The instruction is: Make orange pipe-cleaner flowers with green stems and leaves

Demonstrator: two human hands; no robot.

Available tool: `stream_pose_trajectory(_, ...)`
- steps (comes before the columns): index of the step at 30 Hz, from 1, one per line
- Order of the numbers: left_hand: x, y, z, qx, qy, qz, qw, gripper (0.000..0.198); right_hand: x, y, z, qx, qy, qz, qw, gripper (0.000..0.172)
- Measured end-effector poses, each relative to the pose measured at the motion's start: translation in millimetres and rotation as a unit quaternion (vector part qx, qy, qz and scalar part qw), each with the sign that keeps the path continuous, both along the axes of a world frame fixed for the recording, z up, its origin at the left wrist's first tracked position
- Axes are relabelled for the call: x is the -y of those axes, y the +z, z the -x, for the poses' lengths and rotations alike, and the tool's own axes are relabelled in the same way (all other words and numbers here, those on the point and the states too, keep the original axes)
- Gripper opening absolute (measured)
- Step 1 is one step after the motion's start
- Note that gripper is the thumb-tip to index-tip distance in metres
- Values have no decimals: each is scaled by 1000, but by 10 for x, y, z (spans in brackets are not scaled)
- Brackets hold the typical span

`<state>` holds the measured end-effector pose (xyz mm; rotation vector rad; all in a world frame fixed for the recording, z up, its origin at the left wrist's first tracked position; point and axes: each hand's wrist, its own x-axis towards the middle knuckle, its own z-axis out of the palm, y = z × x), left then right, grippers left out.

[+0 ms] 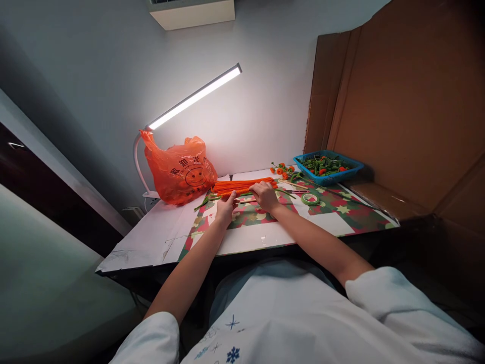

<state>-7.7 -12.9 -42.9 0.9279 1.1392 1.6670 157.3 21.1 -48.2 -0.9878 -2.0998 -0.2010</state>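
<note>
My left hand [226,207] pinches an orange pipe cleaner [242,191] near its left end, low over the table. At its other end the fingers of my right hand [265,195] are closed on it, so it stretches between both hands. Just behind lies a bundle of straight orange pipe cleaners [246,185]. Green stems [206,201] rest by my left hand, and another green stem [286,192] passes to the right of my right hand. My fingertips are partly hidden.
A roll of green tape [310,199] lies at right. Behind it are orange flowers [282,170] and a blue basket [356,164] of green and orange pieces. An orange plastic bag [180,169] stands at left under a lit lamp [197,97]. Cardboard [401,111] walls the right side.
</note>
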Motion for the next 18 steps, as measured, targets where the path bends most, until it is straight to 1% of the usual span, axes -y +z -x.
stream_pose_trajectory(2,-10,8,10,6,28,-12,1000,41,13,16,-4,-10,1,4,1000,24)
stream_pose_trajectory(4,-27,21,29,22,69,-16,997,41,20,37,-24,-23,-2,11,1000,22)
stream_pose_trajectory(6,-47,32,53,41,111,-15,993,40,19,58,-54,-36,-12,19,999,22)
stream_pose_trajectory(8,-63,36,73,51,140,-17,989,38,13,72,-83,-48,-26,28,998,23)
stream_pose_trajectory(10,-71,34,83,51,145,-21,988,36,4,77,-100,-54,-36,38,997,23)
stream_pose_trajectory(12,-73,28,82,51,136,-16,989,35,-5,72,-101,-51,-36,46,997,23)
stream_pose_trajectory(18,-73,19,72,70,122,-4,990,35,-38,27,-78,-39,-15,51,998,23)
